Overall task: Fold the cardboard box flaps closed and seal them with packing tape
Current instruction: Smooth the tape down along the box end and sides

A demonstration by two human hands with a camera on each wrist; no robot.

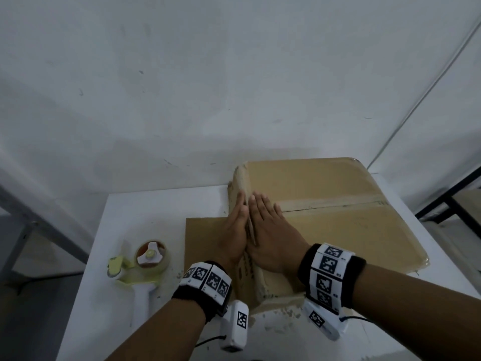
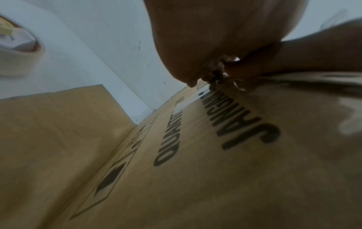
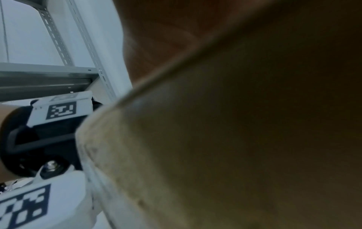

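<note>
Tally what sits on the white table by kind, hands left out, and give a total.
Cardboard box: 1
Flat cardboard sheet: 1
Tape dispenser: 1
Total: 3

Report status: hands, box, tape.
Left hand flat on box side, right hand flat on top. Cardboard box flaps closed, seam untaped. Tape dispenser idle on table, nothing in the way.

One cardboard box [image 1: 338,220] on the desk [image 1: 145,212], at its far right corner. One flat cardboard sheet [image 1: 203,238] beside it, mid-desk. One tape dispenser [image 1: 140,272] near the left edge, one roll of tape [image 1: 151,255] on it. Two hands in play: left hand [image 1: 234,235], right hand [image 1: 270,230]. Two wristbands, one apiece.
</note>
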